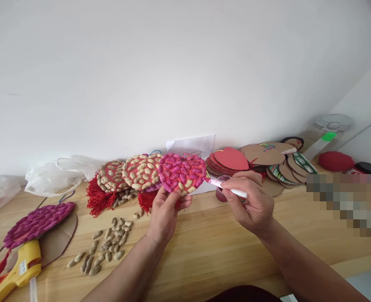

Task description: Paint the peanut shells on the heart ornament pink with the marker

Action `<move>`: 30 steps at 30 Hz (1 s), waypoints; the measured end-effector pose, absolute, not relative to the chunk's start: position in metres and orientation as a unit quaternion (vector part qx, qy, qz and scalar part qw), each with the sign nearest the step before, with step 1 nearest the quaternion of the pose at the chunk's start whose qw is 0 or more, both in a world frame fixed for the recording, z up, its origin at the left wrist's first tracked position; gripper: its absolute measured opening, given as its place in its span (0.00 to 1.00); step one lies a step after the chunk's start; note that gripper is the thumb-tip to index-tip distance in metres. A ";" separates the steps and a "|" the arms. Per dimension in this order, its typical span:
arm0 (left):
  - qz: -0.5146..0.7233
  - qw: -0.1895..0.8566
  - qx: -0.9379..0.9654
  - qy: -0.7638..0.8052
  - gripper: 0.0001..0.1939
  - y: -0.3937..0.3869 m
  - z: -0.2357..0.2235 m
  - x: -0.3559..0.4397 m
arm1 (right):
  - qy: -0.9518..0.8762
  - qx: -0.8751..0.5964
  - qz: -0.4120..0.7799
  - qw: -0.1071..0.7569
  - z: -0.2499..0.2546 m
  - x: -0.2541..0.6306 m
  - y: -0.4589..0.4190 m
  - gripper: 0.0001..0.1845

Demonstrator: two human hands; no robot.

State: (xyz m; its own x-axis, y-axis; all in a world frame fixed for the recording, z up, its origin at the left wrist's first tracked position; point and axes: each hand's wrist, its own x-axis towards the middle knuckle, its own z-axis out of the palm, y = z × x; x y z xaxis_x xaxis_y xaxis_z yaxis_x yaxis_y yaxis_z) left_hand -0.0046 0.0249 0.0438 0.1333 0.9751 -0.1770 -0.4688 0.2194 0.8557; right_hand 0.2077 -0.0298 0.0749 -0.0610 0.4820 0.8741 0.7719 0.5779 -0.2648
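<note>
My left hand grips the lower edge of a heart-shaped board covered with peanuts, holding it up above the table. Most of its peanuts are magenta; a few near the bottom tip are still plain tan. In my right hand is a white-handled paintbrush, its magenta-stained tip at the right edge of the heart. Behind the brush stands a small clear cup with dark red liquid, partly hidden by my right hand. Peanut-covered boards with red tassels lie left of the heart.
Loose peanuts are scattered on the wooden table. A yellow glue gun and a magenta peanut board lie at left, near plastic bags. Red hearts and cardboard pieces are stacked by the wall, with red yarn farther right.
</note>
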 end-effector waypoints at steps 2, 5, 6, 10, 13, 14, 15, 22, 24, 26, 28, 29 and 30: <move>0.532 0.681 0.318 0.390 0.22 0.024 0.045 -0.004 | -0.722 -0.438 -0.140 0.517 0.075 0.206 -0.030 0.12; 0.532 0.688 0.302 0.391 0.21 0.024 0.046 -0.003 | -0.722 -0.438 -0.149 0.514 0.076 0.204 -0.031 0.12; 0.531 0.691 0.297 0.391 0.21 0.024 0.046 -0.003 | -0.722 -0.438 -0.151 0.514 0.076 0.203 -0.031 0.12; 0.535 0.698 0.275 0.387 0.21 0.025 0.048 -0.003 | -0.717 -0.435 -0.157 0.522 0.075 0.204 -0.033 0.12; 0.533 0.703 0.271 0.384 0.21 0.025 0.048 -0.003 | -0.714 -0.436 -0.165 0.522 0.075 0.205 -0.033 0.13; 0.532 0.705 0.272 0.383 0.21 0.025 0.047 -0.004 | -0.717 -0.434 -0.166 0.519 0.075 0.205 -0.033 0.13; 0.531 0.706 0.273 0.381 0.20 0.025 0.047 -0.004 | -0.721 -0.433 -0.165 0.515 0.075 0.204 -0.033 0.13; 0.536 0.699 0.279 0.382 0.22 0.025 0.045 -0.003 | -0.741 -0.417 -0.152 0.504 0.076 0.198 -0.035 0.10; 0.537 0.698 0.279 0.384 0.22 0.026 0.045 -0.002 | -0.734 -0.420 -0.159 0.509 0.076 0.198 -0.034 0.11; 0.536 0.697 0.284 0.383 0.21 0.026 0.044 -0.003 | -0.730 -0.426 -0.166 0.508 0.076 0.199 -0.034 0.12; 0.537 0.693 0.297 0.378 0.21 0.025 0.042 -0.004 | -0.735 -0.426 -0.162 0.502 0.075 0.200 -0.033 0.12; 0.539 0.689 0.307 0.376 0.21 0.025 0.041 -0.005 | -0.739 -0.424 -0.157 0.500 0.075 0.201 -0.033 0.12; 0.541 0.681 0.320 0.374 0.20 0.025 0.041 -0.006 | -0.741 -0.422 -0.153 0.499 0.074 0.201 -0.033 0.12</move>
State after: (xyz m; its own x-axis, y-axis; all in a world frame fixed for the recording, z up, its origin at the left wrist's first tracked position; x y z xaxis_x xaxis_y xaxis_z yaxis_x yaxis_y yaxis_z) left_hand -0.0056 0.0246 0.0406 0.1335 0.9776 -0.1630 -0.4979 0.2083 0.8418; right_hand 0.2010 -0.0329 0.0745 -0.1458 0.4720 0.8695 0.7779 0.5977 -0.1940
